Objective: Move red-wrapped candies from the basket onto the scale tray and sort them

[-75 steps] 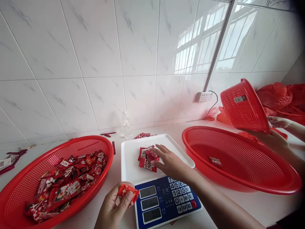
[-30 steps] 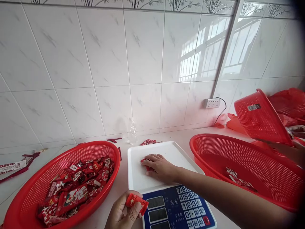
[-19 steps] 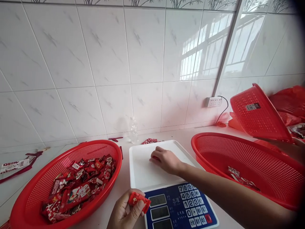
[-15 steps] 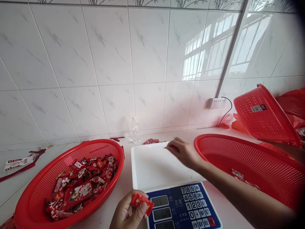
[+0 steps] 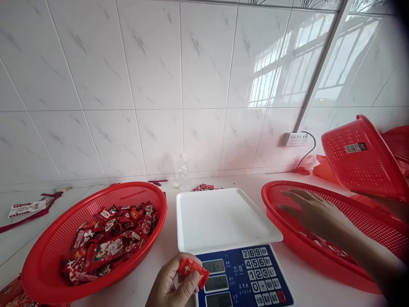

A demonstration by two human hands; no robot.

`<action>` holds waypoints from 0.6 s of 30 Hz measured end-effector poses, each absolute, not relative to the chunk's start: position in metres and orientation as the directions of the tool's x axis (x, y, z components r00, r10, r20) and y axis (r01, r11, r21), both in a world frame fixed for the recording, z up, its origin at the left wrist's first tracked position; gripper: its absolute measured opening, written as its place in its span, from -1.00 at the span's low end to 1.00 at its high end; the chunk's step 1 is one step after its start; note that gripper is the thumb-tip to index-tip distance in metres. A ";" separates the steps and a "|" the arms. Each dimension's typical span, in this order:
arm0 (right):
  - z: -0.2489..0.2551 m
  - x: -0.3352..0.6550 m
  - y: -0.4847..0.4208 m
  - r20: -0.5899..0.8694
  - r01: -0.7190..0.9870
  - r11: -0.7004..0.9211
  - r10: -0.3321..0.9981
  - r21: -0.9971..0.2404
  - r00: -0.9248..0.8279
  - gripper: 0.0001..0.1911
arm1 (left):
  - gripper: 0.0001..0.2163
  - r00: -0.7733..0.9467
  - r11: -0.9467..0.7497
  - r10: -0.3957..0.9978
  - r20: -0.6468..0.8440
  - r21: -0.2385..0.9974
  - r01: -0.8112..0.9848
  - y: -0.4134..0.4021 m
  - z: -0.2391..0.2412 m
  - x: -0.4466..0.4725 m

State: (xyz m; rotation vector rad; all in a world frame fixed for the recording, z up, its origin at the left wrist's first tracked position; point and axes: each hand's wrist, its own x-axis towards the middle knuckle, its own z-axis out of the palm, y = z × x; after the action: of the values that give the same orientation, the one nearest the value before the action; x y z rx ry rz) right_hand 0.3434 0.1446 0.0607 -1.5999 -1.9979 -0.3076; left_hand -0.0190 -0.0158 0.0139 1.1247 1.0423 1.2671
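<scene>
Between the thumb and fingers of my left hand (image 5: 179,279) is a small red candy packet (image 5: 193,271), held by the near edge of the digital scale (image 5: 244,277). The scale's white weighing tray (image 5: 220,219) has only tiny specks on it. My right hand (image 5: 315,209) reaches over the right red basket (image 5: 277,187), its fingers stretched apart and holding nothing. A few red and white wrappers (image 5: 329,246) lie in that basket, partly hidden under my arm. On the left, another red basket (image 5: 41,260) holds many wrapped candies (image 5: 108,247).
A tilted red basket (image 5: 361,153) stands at the far right beside red bags. Against the tiled wall is a clear plastic bottle (image 5: 183,172), near some red packets (image 5: 204,187). A power strip (image 5: 296,139) with a black cord is on the wall.
My right hand has moved right, from above the scale's white tray to over the right basket, and its fingers have spread. The left hand still grips the candy packet. The view has shifted slightly.
</scene>
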 end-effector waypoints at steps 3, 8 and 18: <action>0.064 0.293 0.109 0.469 0.823 0.467 0.834 -0.324 -0.289 -0.56 | -0.59 0.034 -0.019 0.999 0.025 0.986 -0.167 -0.016 0.012 -0.019; 0.060 0.198 0.040 0.159 0.468 0.589 0.717 -0.659 -0.678 -0.54 | -0.59 0.080 -0.050 0.995 0.063 0.988 -0.149 -0.015 0.009 -0.018; 0.030 0.164 0.047 0.308 0.323 0.554 0.760 -0.768 -0.572 -0.73 | -0.48 0.049 -0.143 0.987 0.153 0.977 -0.158 -0.008 -0.003 -0.018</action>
State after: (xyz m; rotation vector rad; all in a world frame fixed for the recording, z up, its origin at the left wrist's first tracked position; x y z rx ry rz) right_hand 0.1641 0.0468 0.0298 -0.8663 -2.1505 0.8858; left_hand -0.0176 -0.0076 -0.0026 1.2279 0.9753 1.3402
